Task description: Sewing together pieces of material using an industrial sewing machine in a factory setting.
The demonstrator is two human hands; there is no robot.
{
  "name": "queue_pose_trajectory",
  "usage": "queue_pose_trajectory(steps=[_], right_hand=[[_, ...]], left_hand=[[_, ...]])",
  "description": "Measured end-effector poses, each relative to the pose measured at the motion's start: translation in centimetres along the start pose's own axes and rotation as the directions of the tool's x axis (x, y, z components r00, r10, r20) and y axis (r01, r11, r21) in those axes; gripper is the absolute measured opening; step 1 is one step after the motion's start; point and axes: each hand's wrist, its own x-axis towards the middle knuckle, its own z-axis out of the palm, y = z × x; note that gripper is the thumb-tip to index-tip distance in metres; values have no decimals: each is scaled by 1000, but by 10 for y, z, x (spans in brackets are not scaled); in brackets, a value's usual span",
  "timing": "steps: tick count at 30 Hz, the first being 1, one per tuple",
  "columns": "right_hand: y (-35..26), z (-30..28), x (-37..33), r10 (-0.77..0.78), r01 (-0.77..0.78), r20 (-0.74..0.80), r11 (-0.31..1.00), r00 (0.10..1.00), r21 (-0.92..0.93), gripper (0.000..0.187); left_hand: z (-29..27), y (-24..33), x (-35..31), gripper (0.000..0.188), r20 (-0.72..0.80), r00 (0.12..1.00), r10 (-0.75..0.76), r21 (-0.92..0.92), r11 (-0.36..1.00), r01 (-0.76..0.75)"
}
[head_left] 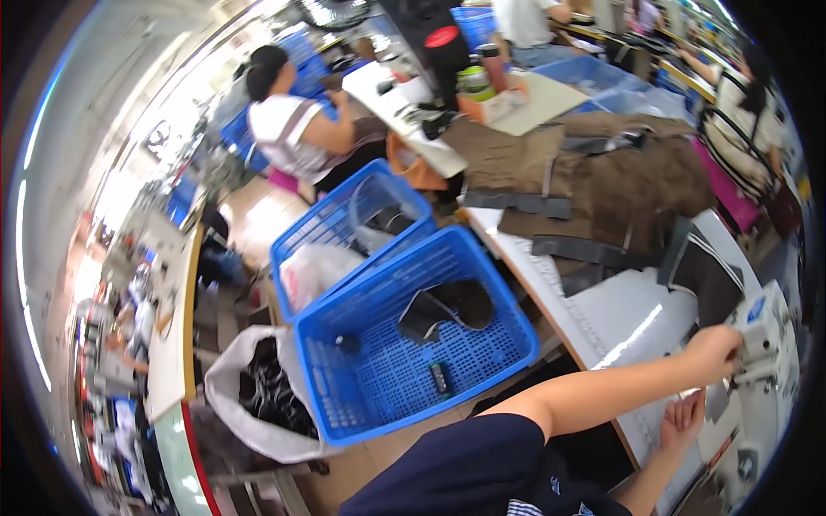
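My left hand (714, 353) reaches across to the right, its fingers curled closed against the head of a white sewing machine (761, 331). What it grips, if anything, is hidden. Just beyond it lies a dark fabric piece with white edging (707, 271) on the white machine table (632, 322). Lower down, near the table's front, my right hand (680, 421) is closed with bent fingers close to the machine bed. I cannot make out anything inside it.
Brown and dark cut fabric pieces (619, 185) pile up at the table's far end. Left of the table stand a blue basket (413, 404) holding a few dark pieces, another blue basket (280, 258) and a white sack (228, 391) of black scraps. A seated co-worker (288, 125) is farther off.
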Motion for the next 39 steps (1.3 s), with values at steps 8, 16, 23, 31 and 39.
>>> queue_pose_trajectory(steps=[8, 16, 23, 31, 39], right_hand=[[-11, 12, -23, -164, 143, -22, 910, 986, -389, 25], [1, 39, -28, -466, 272, 253, -28, 848, -962, 26], [-2, 10, -26, -576, 287, 300, -117, 761, -951, 35], [0, 6, -26, -549, 280, 243, -16, 800, -960, 35], [0, 4, -24, -583, 317, 280, -41, 762, -948, 36]], left_hand=[[-19, -2, -11, 22, 483, 844, -235, -362, 824, 437], [-48, -58, -38, 13, 424, 614, -666, -462, 424, 779], [4, -64, -24, 12, 541, 572, -617, -538, 268, 799], [7, -72, -19, 12, 549, 530, -646, -556, 192, 809], [17, -77, -12, 7, 601, 476, -642, -534, 120, 837]])
